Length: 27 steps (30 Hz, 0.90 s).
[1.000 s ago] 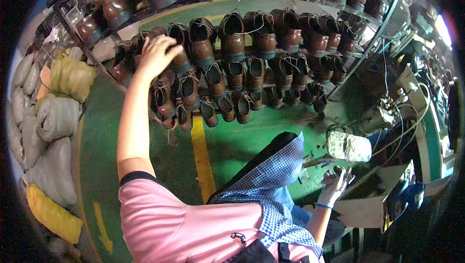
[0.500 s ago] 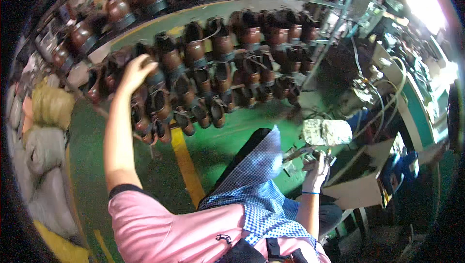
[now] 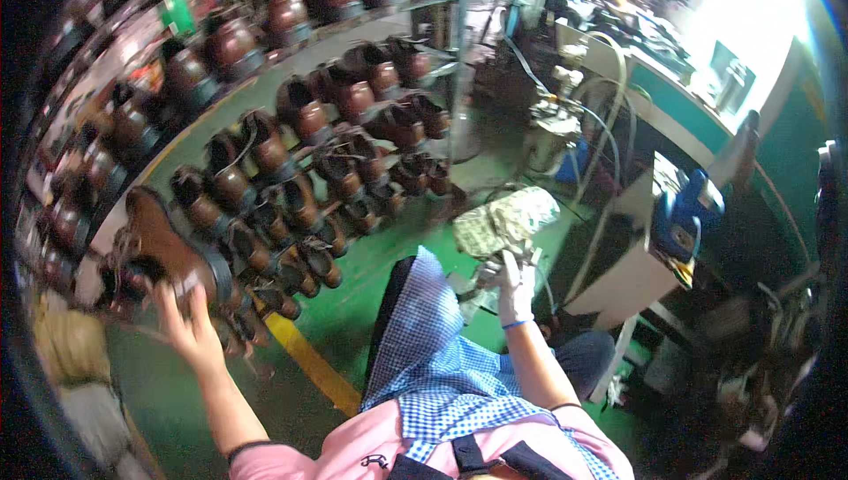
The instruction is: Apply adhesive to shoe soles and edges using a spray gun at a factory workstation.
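Observation:
My bare left hand (image 3: 190, 325) is on the left, gripping a brown leather shoe (image 3: 168, 237) by its opening and heel end. That shoe has a dark sole edge and loose laces, and it is tilted in front of the rack. My right hand (image 3: 515, 290), in a white glove with a blue band at the wrist, is closed just below a pale, mottled padded block (image 3: 508, 219). Greyish metal parts show about its fingers, but what they grip cannot be made out.
Rows of brown lace-up shoes (image 3: 305, 109) fill a tiered metal rack (image 3: 455, 83) ahead and to the left. Hoses and a machine (image 3: 552, 131) stand at the right, beside a box-like panel (image 3: 609, 290) and a blue object (image 3: 693, 215). Sacks (image 3: 71, 347) lie far left.
The view has swung to the right. My left hand has come back from the rack and now has a brown shoe in it. My right hand stays by the padded block.

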Each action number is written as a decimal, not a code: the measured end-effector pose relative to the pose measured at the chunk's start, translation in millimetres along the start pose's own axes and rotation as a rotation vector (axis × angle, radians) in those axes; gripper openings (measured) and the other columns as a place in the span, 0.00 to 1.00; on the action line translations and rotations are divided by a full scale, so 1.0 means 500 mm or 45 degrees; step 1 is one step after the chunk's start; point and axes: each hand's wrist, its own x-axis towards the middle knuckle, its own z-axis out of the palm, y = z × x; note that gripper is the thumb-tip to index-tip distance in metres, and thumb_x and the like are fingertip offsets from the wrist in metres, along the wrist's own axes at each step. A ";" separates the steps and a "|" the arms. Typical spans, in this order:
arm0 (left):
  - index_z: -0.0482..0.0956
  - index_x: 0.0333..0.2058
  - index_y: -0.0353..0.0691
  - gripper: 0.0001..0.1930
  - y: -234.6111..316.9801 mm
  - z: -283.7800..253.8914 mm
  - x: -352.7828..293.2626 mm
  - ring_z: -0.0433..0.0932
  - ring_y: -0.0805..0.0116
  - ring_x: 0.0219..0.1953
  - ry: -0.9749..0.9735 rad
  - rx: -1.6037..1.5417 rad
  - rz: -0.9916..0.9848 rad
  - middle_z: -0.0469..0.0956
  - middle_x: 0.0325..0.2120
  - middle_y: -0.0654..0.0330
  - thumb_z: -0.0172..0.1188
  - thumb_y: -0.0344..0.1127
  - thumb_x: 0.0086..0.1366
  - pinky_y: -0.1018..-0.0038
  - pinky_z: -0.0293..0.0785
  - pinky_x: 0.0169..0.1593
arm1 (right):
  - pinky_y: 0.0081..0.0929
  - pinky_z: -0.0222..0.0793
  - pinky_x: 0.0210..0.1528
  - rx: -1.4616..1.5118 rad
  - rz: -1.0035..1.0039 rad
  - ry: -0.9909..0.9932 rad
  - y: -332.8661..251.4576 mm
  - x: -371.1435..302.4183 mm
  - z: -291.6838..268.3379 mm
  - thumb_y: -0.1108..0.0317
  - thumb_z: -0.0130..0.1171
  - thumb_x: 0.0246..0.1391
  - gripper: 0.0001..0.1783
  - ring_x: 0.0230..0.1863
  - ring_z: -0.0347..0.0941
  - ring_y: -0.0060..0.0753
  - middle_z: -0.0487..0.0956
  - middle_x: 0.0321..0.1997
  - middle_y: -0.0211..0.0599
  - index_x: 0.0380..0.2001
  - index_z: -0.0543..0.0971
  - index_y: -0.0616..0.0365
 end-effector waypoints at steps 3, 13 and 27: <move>0.63 0.65 0.27 0.30 0.083 -0.038 -0.100 0.64 0.52 0.66 -0.139 -0.243 0.087 0.62 0.66 0.44 0.61 0.31 0.68 0.58 0.58 0.68 | 0.31 0.77 0.30 0.071 0.032 0.042 -0.033 -0.017 0.062 0.66 0.63 0.58 0.45 0.33 0.77 0.35 0.75 0.47 0.44 0.70 0.48 0.58; 0.81 0.38 0.36 0.17 0.350 0.269 -0.006 0.75 0.59 0.40 -1.159 -1.503 0.053 0.80 0.33 0.58 0.70 0.43 0.60 0.65 0.70 0.49 | 0.33 0.66 0.63 -0.127 0.012 -0.066 -0.023 0.028 0.033 0.57 0.66 0.54 0.46 0.60 0.71 0.39 0.74 0.61 0.45 0.70 0.54 0.59; 0.79 0.31 0.34 0.12 0.524 0.559 -0.074 0.77 0.53 0.47 -1.559 -1.364 0.893 0.81 0.33 0.59 0.73 0.31 0.51 0.63 0.71 0.53 | 0.31 0.65 0.63 -0.334 -0.054 0.060 -0.100 0.002 -0.005 0.60 0.64 0.56 0.48 0.59 0.71 0.39 0.76 0.60 0.47 0.73 0.50 0.62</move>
